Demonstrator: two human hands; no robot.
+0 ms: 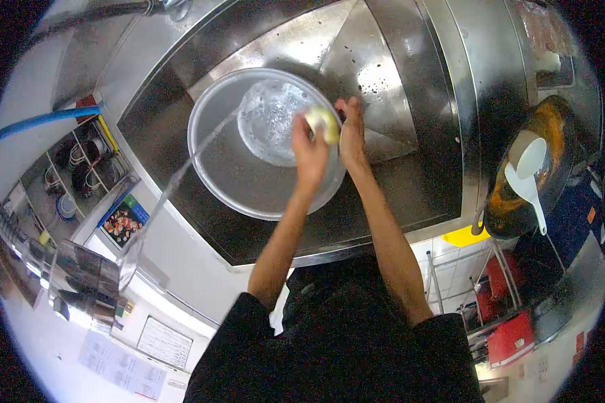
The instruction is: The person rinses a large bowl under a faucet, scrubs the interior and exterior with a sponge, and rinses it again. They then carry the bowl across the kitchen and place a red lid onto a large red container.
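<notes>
A large metal bowl [208,171] sits in the stainless steel sink, with foamy water [272,121] in its bottom. My left hand [310,156] is over the bowl's right side, its fingers closed on a small yellowish sponge [324,123] that is blurred by motion. At the right rim of the bowl is my right hand [353,134], its fingers curled at the edge and apparently gripping it; part of that contact is hidden. A stream of water [181,171] runs into the bowl from a faucet [91,275] at the lower left.
The steel sink [410,195] surrounds the bowl. On the right, a dark wok [551,161] with orange-brown residue has a white ladle-like scoop [528,158] over it. Wire shelves with red items [507,336] stand below. A blue hose [44,125] and a rack are at left.
</notes>
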